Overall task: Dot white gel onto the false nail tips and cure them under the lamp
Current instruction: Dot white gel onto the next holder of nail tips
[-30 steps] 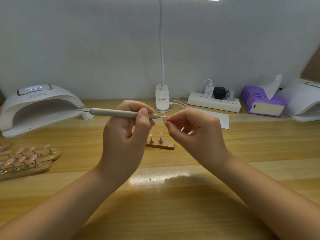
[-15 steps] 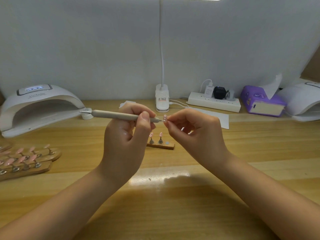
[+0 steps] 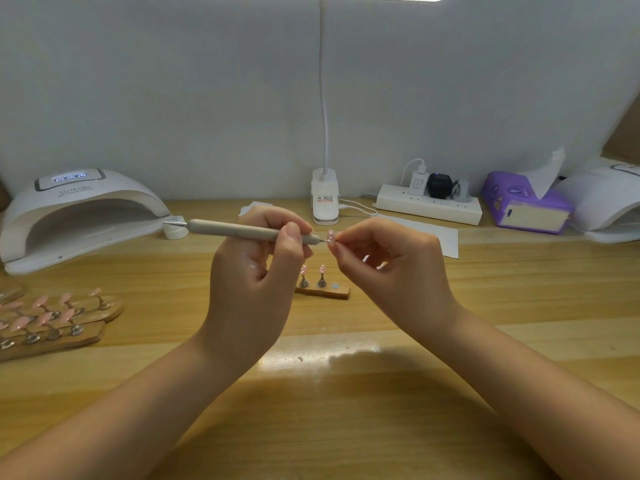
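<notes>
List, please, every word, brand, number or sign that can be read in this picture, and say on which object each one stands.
"SUN": grey brand lettering on the white arched nail curing lamp; the characters after it are blurred.
Lit blue display on top of that lamp: unreadable.
Red and grey label on the white clip base of the gooseneck desk lamp: too small.
Print on the white plug-in charger and the purple tissue pack: illegible.

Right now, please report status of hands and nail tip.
Left hand grips dotting pen. Right hand pinches nail tip; pen point at tip. Nothing in the way.

Head view, down over desk (image 3: 346, 427)
</notes>
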`<state>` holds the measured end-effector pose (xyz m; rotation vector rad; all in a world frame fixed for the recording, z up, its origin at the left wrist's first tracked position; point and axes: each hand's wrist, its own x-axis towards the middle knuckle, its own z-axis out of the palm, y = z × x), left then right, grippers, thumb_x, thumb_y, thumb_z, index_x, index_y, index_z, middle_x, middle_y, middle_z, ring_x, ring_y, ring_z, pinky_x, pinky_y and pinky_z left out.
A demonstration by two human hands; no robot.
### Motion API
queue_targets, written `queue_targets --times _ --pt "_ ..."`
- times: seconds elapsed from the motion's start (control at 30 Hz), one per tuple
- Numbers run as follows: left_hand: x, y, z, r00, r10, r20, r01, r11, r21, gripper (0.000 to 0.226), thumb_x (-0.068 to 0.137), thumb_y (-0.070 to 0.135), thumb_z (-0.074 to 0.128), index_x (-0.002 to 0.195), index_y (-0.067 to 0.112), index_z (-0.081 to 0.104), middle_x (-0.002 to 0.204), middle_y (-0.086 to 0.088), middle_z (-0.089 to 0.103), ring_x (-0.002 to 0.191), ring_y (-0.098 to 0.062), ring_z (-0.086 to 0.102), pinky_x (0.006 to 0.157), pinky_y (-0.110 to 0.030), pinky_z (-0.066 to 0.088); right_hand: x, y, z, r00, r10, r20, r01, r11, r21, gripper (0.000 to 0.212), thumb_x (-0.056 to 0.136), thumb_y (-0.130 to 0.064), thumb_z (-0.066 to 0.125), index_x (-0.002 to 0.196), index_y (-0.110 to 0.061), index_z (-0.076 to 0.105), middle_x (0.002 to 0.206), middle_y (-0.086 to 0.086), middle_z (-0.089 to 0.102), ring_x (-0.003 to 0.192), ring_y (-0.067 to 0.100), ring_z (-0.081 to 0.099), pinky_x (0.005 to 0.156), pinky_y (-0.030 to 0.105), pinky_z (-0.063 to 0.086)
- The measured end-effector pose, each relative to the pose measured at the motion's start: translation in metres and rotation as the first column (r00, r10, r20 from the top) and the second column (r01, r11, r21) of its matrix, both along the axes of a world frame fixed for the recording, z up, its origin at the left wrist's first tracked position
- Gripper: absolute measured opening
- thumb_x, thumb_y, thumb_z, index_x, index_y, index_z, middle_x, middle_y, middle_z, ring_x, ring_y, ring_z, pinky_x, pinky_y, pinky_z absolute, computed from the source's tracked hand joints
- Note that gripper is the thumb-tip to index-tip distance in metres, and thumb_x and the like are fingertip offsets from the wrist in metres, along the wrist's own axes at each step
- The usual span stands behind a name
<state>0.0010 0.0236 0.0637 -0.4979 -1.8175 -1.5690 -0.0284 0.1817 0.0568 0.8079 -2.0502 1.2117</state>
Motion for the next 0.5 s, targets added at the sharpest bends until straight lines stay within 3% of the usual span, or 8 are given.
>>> queue_targets --times 0.3,0.5 --pt "-0.001 -0.001 0.003 0.998 0.018 -0.054 -0.014 0.997 0.077 0.013 0.094 0.018 0.047 0.089 0.021 0.059 0.077 0.013 0.065 0.073 -0.005 0.063 0.066 -0.014 0.048 -0.003 0.002 -0.005 0.997 -0.025 0.072 0.027 0.999 -0.024 0.005 0.085 -0.011 0.071 0.09 -0.012 0.071 0.075 -0.006 0.069 0.068 0.009 0.065 0.061 0.031 0.055" --pt "-0.016 -0.011 -0.012 0.991 0.09 0.099 -0.109 0.971 0.214 0.015 0.099 0.022 0.045 0.093 0.022 0.059 0.078 0.011 0.066 0.075 -0.003 0.063 0.069 -0.015 0.05 -0.011 0.004 -0.018 0.955 -0.048 0.294 0.062 0.997 -0.039 0.002 0.086 -0.017 0.071 0.087 -0.018 0.072 0.072 -0.006 0.069 0.067 0.008 0.065 0.066 0.033 0.057"
